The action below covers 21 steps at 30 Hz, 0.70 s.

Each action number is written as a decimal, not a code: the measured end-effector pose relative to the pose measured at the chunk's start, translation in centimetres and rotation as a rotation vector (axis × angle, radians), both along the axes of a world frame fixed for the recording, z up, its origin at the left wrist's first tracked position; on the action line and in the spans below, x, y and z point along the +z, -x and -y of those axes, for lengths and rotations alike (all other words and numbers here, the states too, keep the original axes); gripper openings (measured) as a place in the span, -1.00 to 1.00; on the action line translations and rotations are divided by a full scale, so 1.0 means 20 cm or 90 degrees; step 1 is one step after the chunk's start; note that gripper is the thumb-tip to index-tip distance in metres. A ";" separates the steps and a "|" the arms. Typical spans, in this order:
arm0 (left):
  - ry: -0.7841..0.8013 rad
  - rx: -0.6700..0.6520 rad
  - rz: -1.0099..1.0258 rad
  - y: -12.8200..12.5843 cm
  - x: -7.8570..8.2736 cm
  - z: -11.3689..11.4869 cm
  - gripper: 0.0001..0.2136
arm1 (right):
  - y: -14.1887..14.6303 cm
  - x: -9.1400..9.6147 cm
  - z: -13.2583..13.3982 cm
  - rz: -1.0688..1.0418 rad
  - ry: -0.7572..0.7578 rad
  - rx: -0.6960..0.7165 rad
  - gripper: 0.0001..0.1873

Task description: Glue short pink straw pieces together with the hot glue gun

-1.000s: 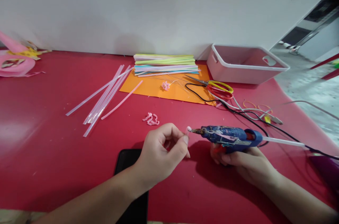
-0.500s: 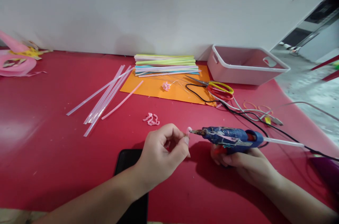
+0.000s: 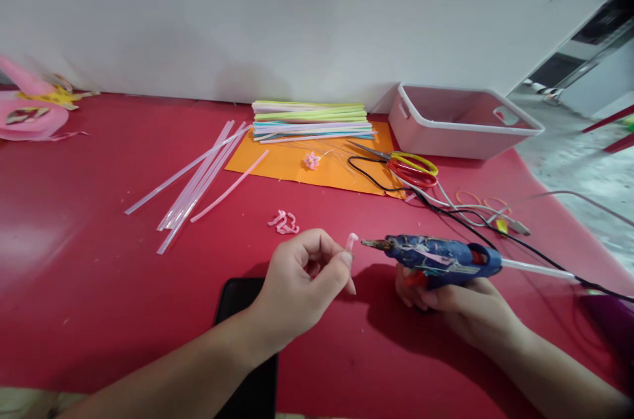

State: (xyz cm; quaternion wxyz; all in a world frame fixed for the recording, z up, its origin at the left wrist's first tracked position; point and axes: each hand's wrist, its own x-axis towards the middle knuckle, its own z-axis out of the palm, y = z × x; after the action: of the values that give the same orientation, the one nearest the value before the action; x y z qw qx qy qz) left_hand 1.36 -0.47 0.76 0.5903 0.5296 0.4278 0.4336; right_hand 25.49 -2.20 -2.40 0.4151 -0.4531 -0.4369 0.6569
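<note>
Between thumb and forefinger, my left hand (image 3: 307,293) pinches a small curled pink pipe cleaner piece (image 3: 352,240), its bent end sticking up. My right hand (image 3: 460,310) is wrapped round the handle of a blue hot glue gun (image 3: 440,257). The gun's nozzle points left and sits a short gap from the pink piece. A clear glue stick (image 3: 537,267) juts from the gun's back end. Several bent pink pieces (image 3: 284,222) lie on the red table just beyond my left hand. A small pink flower (image 3: 312,160) with a thin stem rests on the orange sheet (image 3: 277,164).
Coloured pipe cleaners (image 3: 312,121) are bundled at the back, with scissors (image 3: 413,168) and a pink bin (image 3: 456,138) to their right. Loose glue sticks (image 3: 198,188) lie on the left. A black phone (image 3: 252,382) is under my left forearm. Cables (image 3: 460,213) trail on the right.
The glue gun has shifted slightly right, so its nozzle has come away from the pink piece. My left hand stays nearly in place, still pinching that piece.
</note>
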 end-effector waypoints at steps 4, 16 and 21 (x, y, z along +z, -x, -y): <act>0.005 0.000 0.007 0.00 0.00 -0.01 -0.80 | 0.03 0.03 0.01 0.046 0.011 -0.022 -0.90; -0.024 0.021 -0.002 0.00 -0.02 0.02 -0.81 | 0.06 0.06 0.02 0.074 0.040 -0.035 -0.92; -0.050 0.025 -0.006 -0.01 -0.02 0.01 -0.83 | 0.07 0.07 0.02 0.063 0.043 -0.043 -0.93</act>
State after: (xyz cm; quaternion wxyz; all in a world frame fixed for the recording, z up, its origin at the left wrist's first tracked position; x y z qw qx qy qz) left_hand 1.46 -0.72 0.39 0.5584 0.5456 0.4237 0.4593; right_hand 24.08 -2.68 -1.07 0.3995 -0.5136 -0.4189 0.6334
